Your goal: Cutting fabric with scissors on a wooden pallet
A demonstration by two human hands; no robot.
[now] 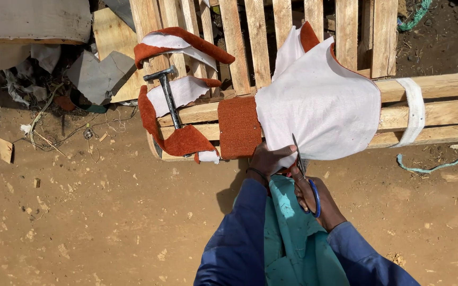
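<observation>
— Biggest first? Sandy dirt ground [80, 222] across the lower frame, wooden pallet frame [250, 47] leaning along the top.

— Then the cloth?

— White-backed rust-orange fabric [319, 106], draped over the wooden beam [441, 106] at centre right, touching it. More rust-orange offcuts [181, 140] left of centre, with a hammer [168, 98] lying across them.

— And the hands?

— Left hand [269, 159], just below centre, pinching the fabric's lower edge. Right hand [316, 198] closed through the blue handles of scissors [300, 164], blades pointing up into that same edge, just beside the left hand. Teal cloth [292, 233] between both blue sleeves at bottom centre.

— Smaller bits?

— White strap [414, 111] wrapped round the beam at right; teal cord [436, 167] on the ground beneath.
</observation>
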